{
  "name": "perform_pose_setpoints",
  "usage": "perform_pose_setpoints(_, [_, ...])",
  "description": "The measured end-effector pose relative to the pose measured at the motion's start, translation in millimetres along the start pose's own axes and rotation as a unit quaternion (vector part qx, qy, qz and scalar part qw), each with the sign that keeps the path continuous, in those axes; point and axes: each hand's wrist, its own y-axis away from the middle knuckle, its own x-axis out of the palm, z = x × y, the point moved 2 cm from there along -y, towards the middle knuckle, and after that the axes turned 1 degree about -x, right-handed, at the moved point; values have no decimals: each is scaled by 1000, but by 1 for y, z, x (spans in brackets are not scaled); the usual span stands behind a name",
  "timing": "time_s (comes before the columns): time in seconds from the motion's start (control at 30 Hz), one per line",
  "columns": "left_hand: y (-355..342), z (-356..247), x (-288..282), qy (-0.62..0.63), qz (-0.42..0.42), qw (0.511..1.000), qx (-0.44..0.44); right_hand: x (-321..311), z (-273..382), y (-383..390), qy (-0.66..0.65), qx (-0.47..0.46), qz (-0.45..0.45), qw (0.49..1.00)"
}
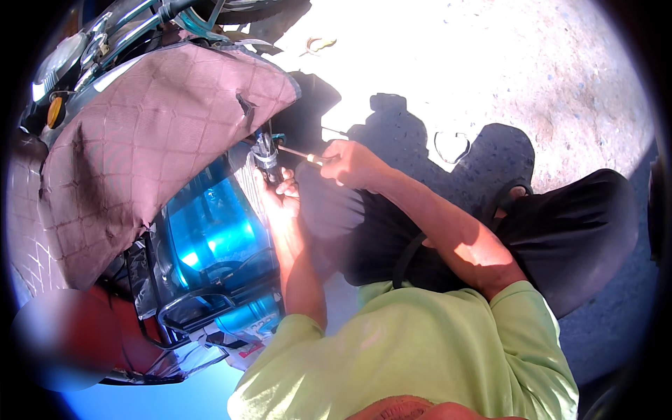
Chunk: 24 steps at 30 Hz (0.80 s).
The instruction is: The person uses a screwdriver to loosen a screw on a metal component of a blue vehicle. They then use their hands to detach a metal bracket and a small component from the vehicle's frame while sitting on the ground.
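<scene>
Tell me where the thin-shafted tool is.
The thin-shafted tool, just left of centre in the head view, is in the right hand, near the left hand.

A wide fisheye head view looks steeply down from above the lime-green shirt (427, 336), which looms close at six o'clock. It faces the concrete ground (490, 56), sunlit toward one, with a motorcycle (217, 224) spanning eight to eleven. Farther off, the left hand (281, 190) lies just off centre toward ten, the right hand (355, 166) between twelve and one.
</scene>
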Motion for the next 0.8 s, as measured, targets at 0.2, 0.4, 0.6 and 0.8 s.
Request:
perform_pose_setpoints(0.2, [0, 4, -2, 14, -9, 1000, -7, 27, 5, 25, 355, -252, -184, 881])
perform_pose_setpoints(0.4, [1, 4, -1, 12, -16, 1000, 1, 20, -8, 5, 235, -214, -127, 940])
perform_pose_setpoints(0.6, [1, 5, 4, 6, -4, 1000, 12, -8, -9, -19, -105, 42, 78, 991])
perform_pose_setpoints(0.8, [1, 2, 1, 13, 2, 1000, 10, -11, -6, -17, -128, 82, 95, 984])
